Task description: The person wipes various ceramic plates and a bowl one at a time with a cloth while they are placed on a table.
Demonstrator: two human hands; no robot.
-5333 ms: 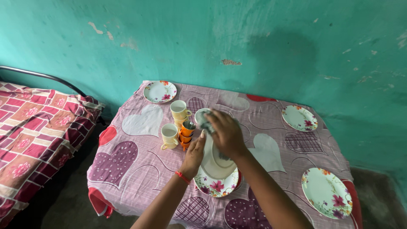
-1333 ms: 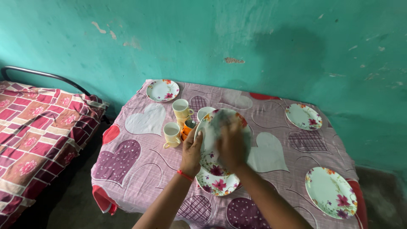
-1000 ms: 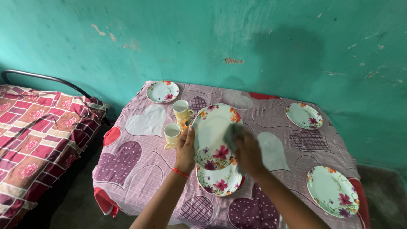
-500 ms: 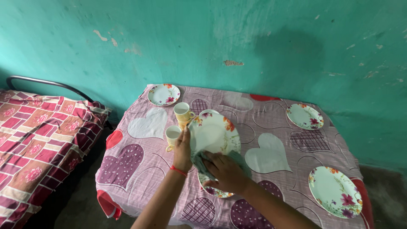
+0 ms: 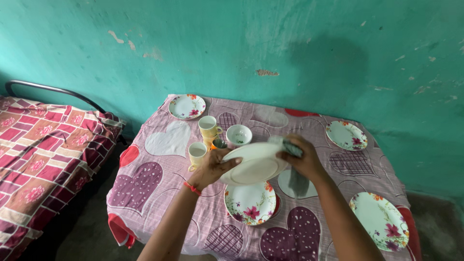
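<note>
Head view: empty white bowl (image 5: pixel 239 135) beside cups (image 5: pixel 208 126)

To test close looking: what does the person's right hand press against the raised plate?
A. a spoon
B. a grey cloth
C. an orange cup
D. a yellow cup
B: the right hand bunches a grey cloth against the raised plate, which the left hand steadies.

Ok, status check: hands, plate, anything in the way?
Left hand grips lifted plate, underside up. Right hand presses cloth on its far rim. Another plate directly below, cups close left.
</note>
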